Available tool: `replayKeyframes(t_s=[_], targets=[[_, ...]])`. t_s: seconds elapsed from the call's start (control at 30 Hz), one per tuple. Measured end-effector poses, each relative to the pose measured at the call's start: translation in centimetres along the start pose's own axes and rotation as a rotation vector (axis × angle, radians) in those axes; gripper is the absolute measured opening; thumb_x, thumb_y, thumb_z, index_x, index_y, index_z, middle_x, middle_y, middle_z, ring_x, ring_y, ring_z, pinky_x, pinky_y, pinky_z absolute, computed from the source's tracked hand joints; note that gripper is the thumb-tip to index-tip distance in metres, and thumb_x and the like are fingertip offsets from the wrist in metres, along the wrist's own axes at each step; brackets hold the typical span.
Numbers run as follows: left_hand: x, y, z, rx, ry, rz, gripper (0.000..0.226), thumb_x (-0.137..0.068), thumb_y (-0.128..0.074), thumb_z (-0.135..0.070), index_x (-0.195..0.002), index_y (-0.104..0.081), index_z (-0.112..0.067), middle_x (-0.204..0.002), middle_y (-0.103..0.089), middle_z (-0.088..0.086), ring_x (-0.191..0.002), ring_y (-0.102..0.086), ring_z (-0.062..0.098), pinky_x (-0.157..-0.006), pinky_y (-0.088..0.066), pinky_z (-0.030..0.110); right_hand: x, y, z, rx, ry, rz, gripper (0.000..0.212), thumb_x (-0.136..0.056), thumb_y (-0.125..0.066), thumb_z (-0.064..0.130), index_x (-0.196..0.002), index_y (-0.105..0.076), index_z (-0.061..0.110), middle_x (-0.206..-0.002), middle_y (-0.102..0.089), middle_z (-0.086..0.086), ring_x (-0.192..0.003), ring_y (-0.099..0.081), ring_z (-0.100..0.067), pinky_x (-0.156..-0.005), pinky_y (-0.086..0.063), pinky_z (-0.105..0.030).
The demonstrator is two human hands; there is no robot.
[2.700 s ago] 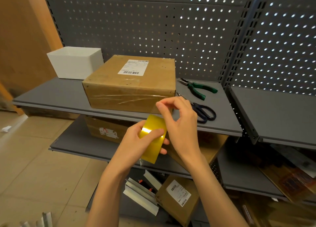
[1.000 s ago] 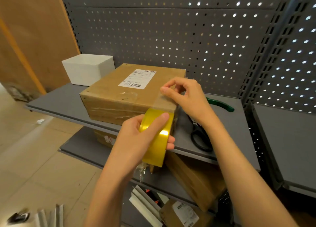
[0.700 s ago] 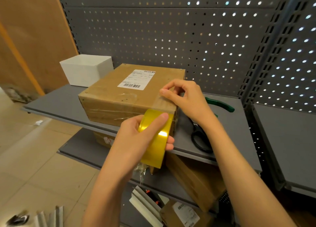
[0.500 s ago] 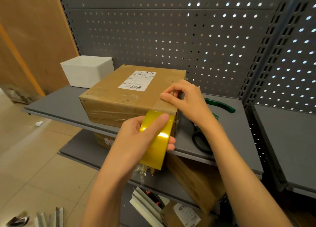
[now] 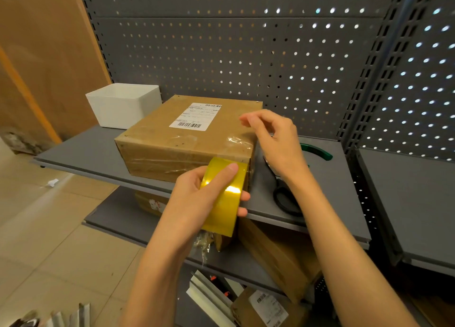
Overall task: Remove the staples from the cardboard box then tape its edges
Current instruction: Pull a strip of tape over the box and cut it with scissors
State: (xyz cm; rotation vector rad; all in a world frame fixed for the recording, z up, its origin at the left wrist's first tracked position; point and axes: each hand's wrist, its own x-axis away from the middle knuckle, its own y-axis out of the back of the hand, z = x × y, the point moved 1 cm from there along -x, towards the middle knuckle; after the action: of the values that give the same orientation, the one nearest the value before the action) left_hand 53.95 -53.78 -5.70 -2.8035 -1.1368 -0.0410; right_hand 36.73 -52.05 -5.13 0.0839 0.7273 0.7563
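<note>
Clear tape [image 5: 237, 143] now sticks to the cardboard box [image 5: 189, 135] corner on the shelf [image 5: 317, 218]; the right hand [image 5: 275, 139] lifts away, fingers relaxed, seemingly empty, while the left hand [image 5: 197, 198] grips the tape roll [image 5: 225, 196], starting the edge.

a dark grey perforated back panel [image 5: 221, 55] fills the upper middle and right of the frame, with light glowing through its holes, brightest at the upper right. a slotted upright [image 5: 376, 63] runs down the right side. grey metal shelves [image 5: 81, 151] cross the middle, with a lower shelf [image 5: 118, 218] beneath. a brown wooden board [image 5: 41, 50] stands at the left. pale beige floor tiles [image 5: 49, 240] cover the lower left.
</note>
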Motion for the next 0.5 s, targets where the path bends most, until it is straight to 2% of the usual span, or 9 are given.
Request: replayKeyframes(t_s=[0.07, 0.13, 0.23, 0.3, 0.5], targets=[[0.0, 0.0, 0.1, 0.002, -0.009, -0.005, 0.034, -0.075, -0.062, -0.040, -0.097, -0.065, -0.014, -0.074, -0.073, 0.011, -0.055, -0.069, 0.020, -0.050, -0.056, 0.026, 0.7, 0.3, 1.1, 0.011, 0.074, 0.075, 0.029, -0.098, -0.043, 0.025, -0.106, -0.069, 0.016, -0.103, -0.068, 0.008, -0.099, -0.060, 0.000, -0.087, -0.045, -0.015], [-0.1, 0.0, 0.3, 0.009, -0.017, -0.014, 0.035, -0.075, -0.062, -0.040, -0.097, -0.065, -0.013, -0.073, -0.073, 0.011, -0.055, -0.069, 0.020, -0.048, -0.055, 0.025, 1.7, 0.0, 1.7, 0.078, 0.083, 0.256, 0.036, -0.100, -0.037, 0.029, -0.116, -0.065, 0.015, -0.117, -0.064, 0.006, -0.106, -0.053, 0.006, -0.090, -0.038, -0.006], [-0.2, 0.0, 0.5, 0.024, -0.026, -0.020, 0.034, -0.075, -0.062, -0.040, -0.097, -0.065, -0.013, -0.072, -0.073, 0.011, -0.056, -0.069, 0.020, -0.048, -0.054, 0.025, 2.8, -0.7, 1.1, 0.195, 0.026, 0.456, 0.041, -0.103, -0.025, 0.024, -0.131, -0.053, 0.013, -0.138, -0.050, 0.002, -0.130, -0.036, -0.002, -0.109, -0.021, -0.015], [-0.2, -0.1, 0.7, 0.020, -0.037, -0.032, 0.035, -0.075, -0.062, -0.041, -0.097, -0.064, -0.013, -0.070, -0.072, 0.012, -0.056, -0.069, 0.021, -0.049, -0.055, 0.025, 2.8, -0.8, 0.7, 0.208, 0.030, 0.486, 0.042, -0.103, -0.021, 0.020, -0.135, -0.048, 0.014, -0.142, -0.045, 0.003, -0.136, -0.030, -0.005, -0.114, -0.014, -0.021], [0.3, -0.1, 1.2, -0.022, -0.085, -0.058, 0.036, -0.074, -0.060, -0.044, -0.097, -0.062, -0.016, -0.068, -0.072, 0.011, -0.060, -0.070, 0.020, -0.050, -0.053, 0.021, 3.2, -1.0, -0.3, 0.205, 0.095, 0.448, 0.044, -0.101, -0.019, 0.018, -0.135, -0.047, 0.017, -0.141, -0.046, 0.003, -0.134, -0.033, -0.008, -0.116, -0.012, -0.026]])
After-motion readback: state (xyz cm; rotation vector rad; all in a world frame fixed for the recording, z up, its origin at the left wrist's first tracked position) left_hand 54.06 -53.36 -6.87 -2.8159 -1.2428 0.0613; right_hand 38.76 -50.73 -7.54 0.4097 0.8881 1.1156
